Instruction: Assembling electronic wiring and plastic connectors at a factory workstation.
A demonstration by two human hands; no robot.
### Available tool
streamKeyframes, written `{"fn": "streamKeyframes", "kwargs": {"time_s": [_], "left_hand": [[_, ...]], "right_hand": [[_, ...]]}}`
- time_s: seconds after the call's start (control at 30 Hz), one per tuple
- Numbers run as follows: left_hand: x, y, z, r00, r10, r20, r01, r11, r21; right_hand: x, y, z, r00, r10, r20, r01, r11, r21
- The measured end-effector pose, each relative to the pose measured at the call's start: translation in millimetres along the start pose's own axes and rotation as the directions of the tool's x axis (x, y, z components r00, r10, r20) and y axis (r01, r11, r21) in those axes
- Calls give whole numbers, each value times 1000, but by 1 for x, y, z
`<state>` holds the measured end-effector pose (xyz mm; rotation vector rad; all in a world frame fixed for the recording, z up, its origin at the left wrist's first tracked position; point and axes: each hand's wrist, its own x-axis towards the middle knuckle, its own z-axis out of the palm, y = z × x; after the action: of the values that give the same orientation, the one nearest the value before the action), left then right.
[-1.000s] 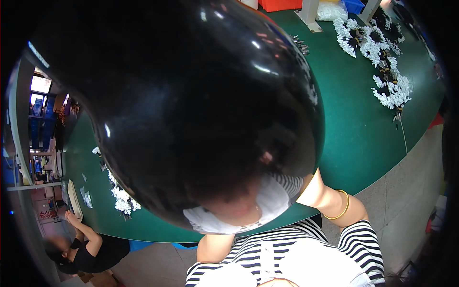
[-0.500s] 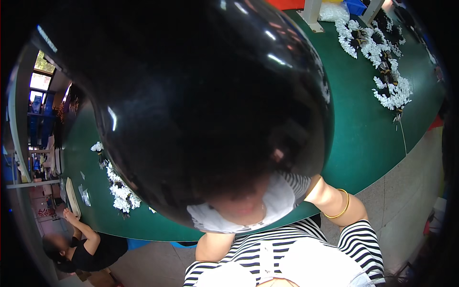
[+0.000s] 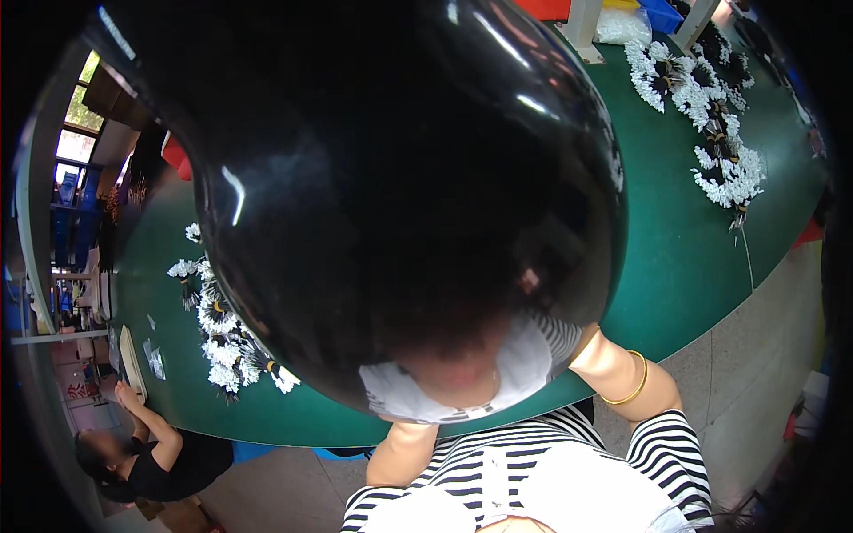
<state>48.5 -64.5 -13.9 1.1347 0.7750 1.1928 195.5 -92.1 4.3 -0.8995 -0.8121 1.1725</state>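
A large, glossy black rounded object [image 3: 426, 204] fills the middle of the head view and covers most of the table before me. It mirrors a torso and an arm. My left forearm [image 3: 400, 453] and my right forearm [image 3: 617, 373], with a gold bangle [image 3: 640, 380], both run forward behind its lower edge. Both hands are hidden there, so what they hold or touch cannot be made out. Bundles of thin black leads with white ends [image 3: 227, 351] lie on the green table [image 3: 675, 284] just left of the black object, partly covered by it.
More white-ended bundles [image 3: 733, 178] trail along the right side of the table. Behind them stand a metal post [image 3: 582, 31], a clear bag of white pieces [image 3: 622, 25] and a blue bin [image 3: 662, 13]. At the left, a co-worker in black [image 3: 169, 462] sits at the table edge.
The black object has shifted slightly right in the picture, uncovering more of the white-ended bundles on the left. My forearms have hardly moved.
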Motion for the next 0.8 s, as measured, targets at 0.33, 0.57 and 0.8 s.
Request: {"fn": "streamKeyframes", "kwargs": {"time_s": [0.33, 0.57, 0.8], "left_hand": [[4, -2, -13, 872, -447, 200, 483, 717, -502], [0, -14, -28, 869, -318, 378, 441, 846, -301], [6, -5, -19, 748, -587, 309, 651, 561, -511]], "right_hand": [[1, 2, -5, 994, 66, 91, -77, 989, 128], [-2, 5, 2, 999, -36, 14, 36, 998, 53], [-4, -1, 0, 996, 81, 45, -89, 976, 200]]}}
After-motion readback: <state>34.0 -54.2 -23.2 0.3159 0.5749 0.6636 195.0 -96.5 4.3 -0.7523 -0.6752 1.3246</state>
